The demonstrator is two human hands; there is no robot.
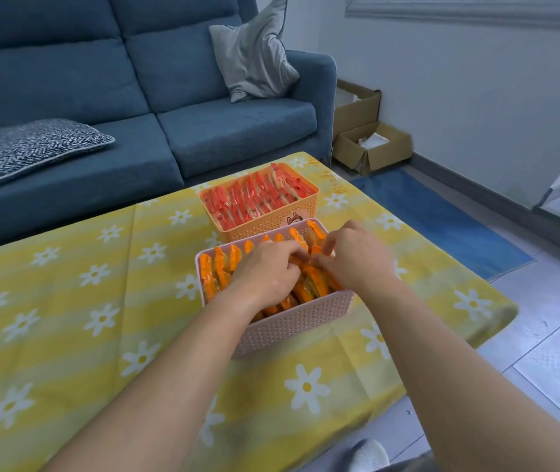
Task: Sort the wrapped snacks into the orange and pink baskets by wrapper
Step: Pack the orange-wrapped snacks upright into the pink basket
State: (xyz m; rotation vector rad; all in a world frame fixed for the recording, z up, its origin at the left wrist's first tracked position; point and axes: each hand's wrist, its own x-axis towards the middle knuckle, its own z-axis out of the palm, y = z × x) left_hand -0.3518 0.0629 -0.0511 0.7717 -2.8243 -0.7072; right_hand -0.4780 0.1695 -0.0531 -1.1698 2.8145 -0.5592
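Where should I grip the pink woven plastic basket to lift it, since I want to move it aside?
Probably take the pink woven plastic basket by its two short end walls, one hand from each side. Its rim is straight and open there, and the orange-wrapped snacks stand packed inside, so gripping from above would crush them. The left hand and right hand are inside now.

Orange wrappers fill the pink basket, red wrappers the orange basket, on a yellow daisy-print cloth.
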